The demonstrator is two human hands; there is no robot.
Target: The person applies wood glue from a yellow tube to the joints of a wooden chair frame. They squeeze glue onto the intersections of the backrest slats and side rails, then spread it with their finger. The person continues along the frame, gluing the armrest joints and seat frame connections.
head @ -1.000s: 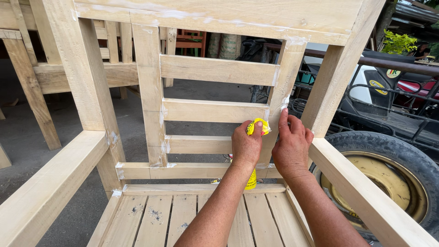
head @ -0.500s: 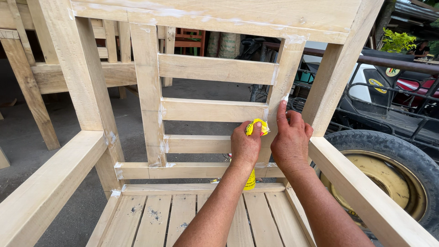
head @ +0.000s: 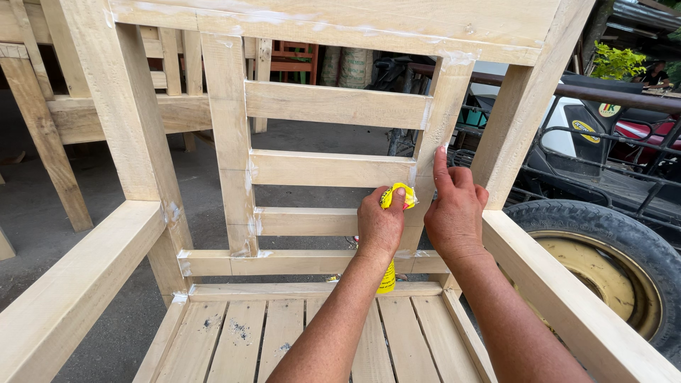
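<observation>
Left hand: I see my left hand point(head: 379, 225) curled into a fist around a yellow tube point(head: 394, 213), thumb pressed on its top end; the tube's lower end shows below my wrist.
Right hand: my right hand point(head: 455, 213) is just right of the left one, almost touching it. Its index finger is stretched up along the right upright point(head: 443, 113) of the chair back; the other fingers are loosely bent, holding nothing.
Tube: it sits at the right end of the slats, where the lower back slat point(head: 305, 221) meets that upright.
Chair: an unfinished pale wooden chair point(head: 128, 142) fills my view, with whitish filler smeared at several joints.
Seat: the seat slats point(head: 284, 340) lie nearest me, under both forearms.
Armrests: one broad armrest point(head: 71, 291) runs along the left, another along the right.
Far right: a large tyre point(head: 603, 234) with a yellowish rim stands beyond the right armrest.
Far left: more bare wooden frames point(head: 42, 120) stand on the grey floor.
</observation>
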